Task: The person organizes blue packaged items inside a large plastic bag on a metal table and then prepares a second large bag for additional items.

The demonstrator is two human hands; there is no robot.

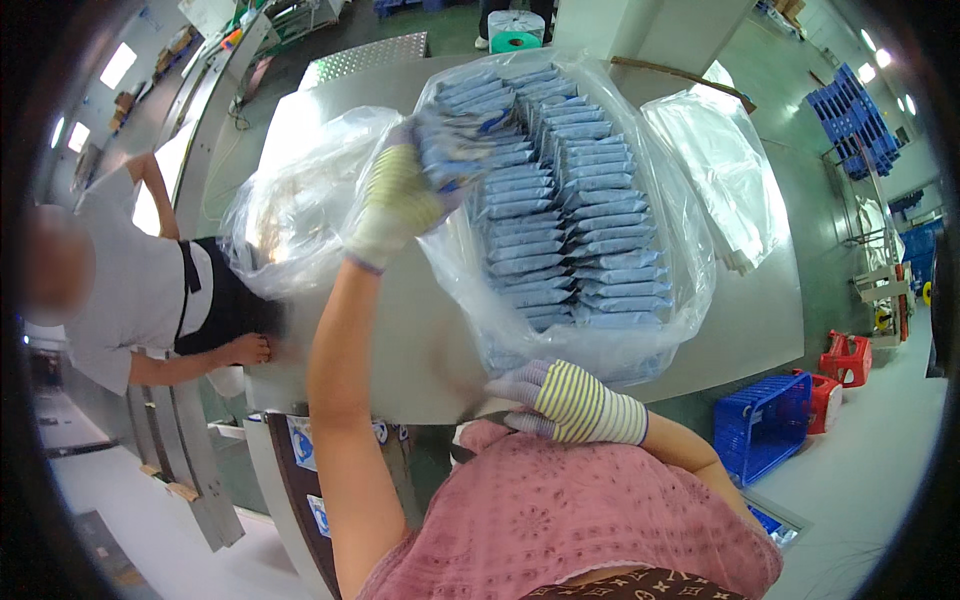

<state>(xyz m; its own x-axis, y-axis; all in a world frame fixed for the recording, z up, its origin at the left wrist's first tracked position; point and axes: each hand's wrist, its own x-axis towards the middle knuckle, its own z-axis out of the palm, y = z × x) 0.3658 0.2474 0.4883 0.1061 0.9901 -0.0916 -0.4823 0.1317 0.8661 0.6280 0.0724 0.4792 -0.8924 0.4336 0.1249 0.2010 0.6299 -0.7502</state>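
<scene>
My left hand (398,197), in a white glove with yellow stripes, reaches over the left rim of a large clear plastic bag (690,290). It is closed on a bunch of shiny blue packets (450,150), smeared by motion. Inside the bag, flat blue packets (615,245) stand on edge in two long rows. My right hand (570,402), gloved alike, is near the table's front edge, close to my pink apron (590,500). Its fingers point left, partly apart, and I see nothing held in them.
Another clear bag (300,200) lies on the metal table (400,340) at left, beside a person (130,280) in white. Flat clear bags (720,170) are stacked at right. A blue crate (762,425) and red stools (845,358) stand on the floor.
</scene>
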